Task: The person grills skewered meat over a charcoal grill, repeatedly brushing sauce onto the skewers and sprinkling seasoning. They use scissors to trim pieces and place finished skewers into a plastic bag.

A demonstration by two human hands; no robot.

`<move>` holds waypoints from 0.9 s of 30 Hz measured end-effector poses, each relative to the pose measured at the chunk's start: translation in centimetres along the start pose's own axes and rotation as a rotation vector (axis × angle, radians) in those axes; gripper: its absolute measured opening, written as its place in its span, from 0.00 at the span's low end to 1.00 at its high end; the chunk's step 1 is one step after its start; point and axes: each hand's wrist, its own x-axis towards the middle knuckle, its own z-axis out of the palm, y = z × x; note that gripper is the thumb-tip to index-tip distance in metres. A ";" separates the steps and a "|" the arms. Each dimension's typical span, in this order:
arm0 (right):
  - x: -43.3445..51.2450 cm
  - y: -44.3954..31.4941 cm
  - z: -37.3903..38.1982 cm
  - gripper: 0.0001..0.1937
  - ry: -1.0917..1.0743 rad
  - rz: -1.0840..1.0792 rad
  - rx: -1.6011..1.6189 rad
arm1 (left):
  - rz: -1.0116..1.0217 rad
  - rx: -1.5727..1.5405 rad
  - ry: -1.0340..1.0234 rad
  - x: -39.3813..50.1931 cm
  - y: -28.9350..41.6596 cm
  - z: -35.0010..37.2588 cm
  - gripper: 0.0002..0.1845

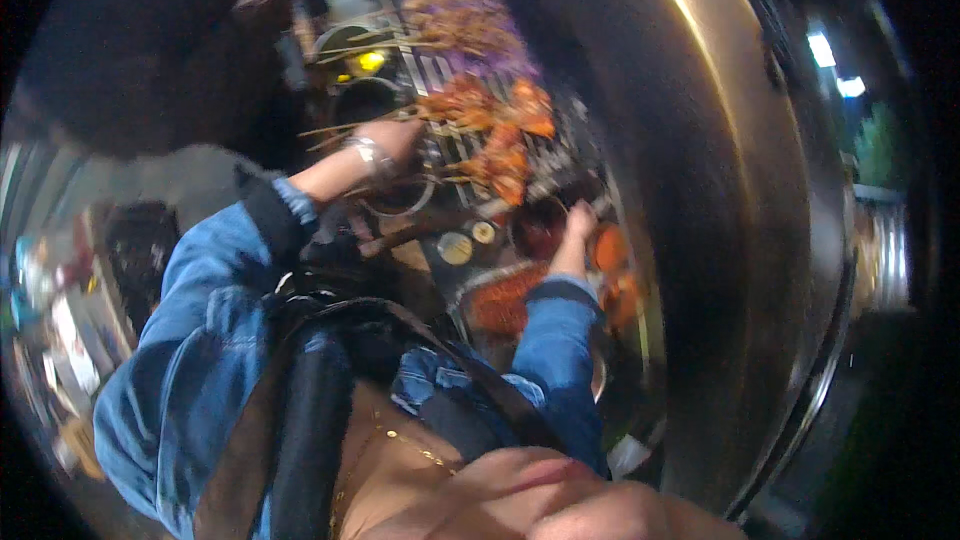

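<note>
My left hand (391, 141), with a bracelet at the wrist, is at the stick ends of several meat skewers (461, 103) on the grill. Its fingers look closed around the sticks, though blur hides the exact grip. More orange-red skewered meat (501, 165) lies between my two hands. My right hand (580, 222) reaches over the far rim of a round pot (538, 229) with dark red contents. Its fingers are blurred, and I cannot tell whether it holds anything. A long brown bar or handle (420, 229) runs below the skewers towards the pot.
More skewers (465, 19) lie farther along the grill (431, 75) under purple light. A tray of red seasoning (502, 300) and an orange-filled container (611, 247) flank my right forearm. Round containers (367, 97) stand left of the grill. A large curved metal hood (675, 165) rises on the right.
</note>
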 end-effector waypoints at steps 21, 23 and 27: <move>-4.5 -1.2 -12.2 0.21 -0.104 0.141 1.611 | 0.416 0.076 0.282 4.1 0.7 -7.2 0.17; -7.8 0.4 -14.2 0.21 -0.107 0.172 1.902 | 0.552 -0.427 0.329 3.1 4.5 -5.2 0.28; -14.1 -3.7 -16.3 0.21 -0.470 -0.084 2.222 | 0.443 -1.062 -0.610 1.3 12.6 0.6 0.24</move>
